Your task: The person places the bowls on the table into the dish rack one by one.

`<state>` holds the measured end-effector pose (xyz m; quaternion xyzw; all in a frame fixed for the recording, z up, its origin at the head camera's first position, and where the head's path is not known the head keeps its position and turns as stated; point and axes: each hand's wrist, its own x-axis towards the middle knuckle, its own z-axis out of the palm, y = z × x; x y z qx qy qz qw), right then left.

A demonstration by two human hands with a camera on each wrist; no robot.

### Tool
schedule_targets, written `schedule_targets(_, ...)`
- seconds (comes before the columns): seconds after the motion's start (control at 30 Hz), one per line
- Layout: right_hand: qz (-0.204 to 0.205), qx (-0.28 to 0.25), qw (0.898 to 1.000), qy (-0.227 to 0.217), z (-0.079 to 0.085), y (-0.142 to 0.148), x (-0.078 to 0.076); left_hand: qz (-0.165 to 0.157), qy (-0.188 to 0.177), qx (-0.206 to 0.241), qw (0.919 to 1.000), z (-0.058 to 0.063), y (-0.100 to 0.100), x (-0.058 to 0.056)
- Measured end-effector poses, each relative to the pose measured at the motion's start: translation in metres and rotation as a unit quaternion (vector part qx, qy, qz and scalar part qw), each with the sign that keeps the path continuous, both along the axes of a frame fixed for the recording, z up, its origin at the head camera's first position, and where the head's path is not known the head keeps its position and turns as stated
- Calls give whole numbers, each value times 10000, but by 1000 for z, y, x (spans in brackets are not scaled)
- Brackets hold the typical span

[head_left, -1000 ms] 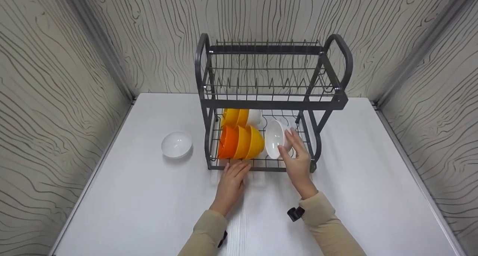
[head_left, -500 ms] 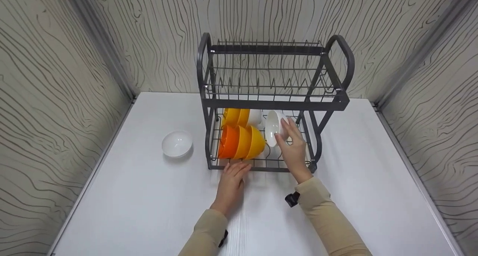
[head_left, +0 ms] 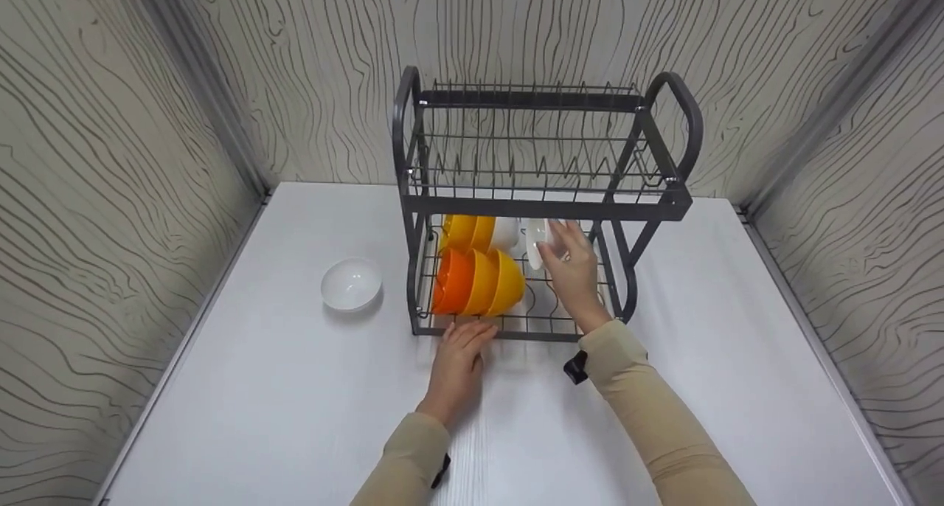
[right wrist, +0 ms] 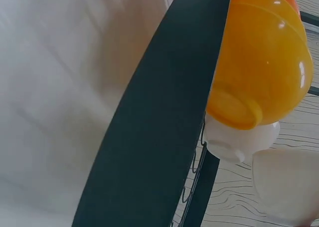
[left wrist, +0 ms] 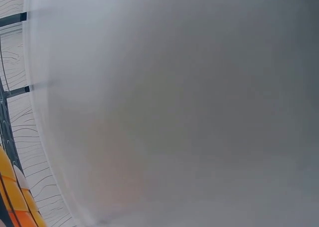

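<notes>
Inside the lower tier of the black dish rack [head_left: 531, 207], my right hand [head_left: 575, 277] grips a white bowl [head_left: 535, 245] tilted on its side, between thumb and fingers. In the right wrist view the held bowl [right wrist: 284, 184] is at the lower right. To its left stand an orange bowl [head_left: 451, 285] and yellow bowls [head_left: 510, 285], nested on edge. Behind them is a second row with yellow bowls [head_left: 461, 231] and a white bowl [head_left: 506, 233]. My left hand [head_left: 457, 366] rests with extended fingers at the rack's front rail.
Another white bowl [head_left: 352, 285] sits upright on the white table [head_left: 258, 388], left of the rack. The upper tier of wire slots [head_left: 531, 170] overhangs the back of the lower one. Patterned panels [head_left: 332, 78] enclose the table's back and sides.
My right hand has carried the white bowl from the front of the lower tier toward the back, partly under the upper tier. The left hand stays in place.
</notes>
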<state>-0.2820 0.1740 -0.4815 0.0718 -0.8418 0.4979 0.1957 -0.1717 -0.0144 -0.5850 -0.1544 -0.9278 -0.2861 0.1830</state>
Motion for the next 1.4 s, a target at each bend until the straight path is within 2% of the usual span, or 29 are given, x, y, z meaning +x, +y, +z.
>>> schedule_targets(0.17,76,134,9998,122,0,-6,-17,15,-113,4,9999,0,-1,0)
schedule_targets(0.37,161,209,9985,-488,-3,-9,-34,19,-233,66,9997,0,0,0)
schedule_targets(0.53,247,262,9969,-703,-9,-11,-42,-4,-303,133,9995,-1,0,0)
schedule_targets(0.8,394,373,9956,-761,-18,-16,-48,46,-472,153,9988,1,0,-1)
schedule_targets(0.9,467,303,9945,-890,-20,-16,-50,32,-382,124,9992,0,0,-1)
schedule_targets(1.13,656,217,9937,-885,-23,-17,-53,-60,262,86,9996,-3,0,-3)
schedule_targets(1.4,744,330,9933,-820,-29,-18,-54,-45,122,68,9999,-2,-1,-2)
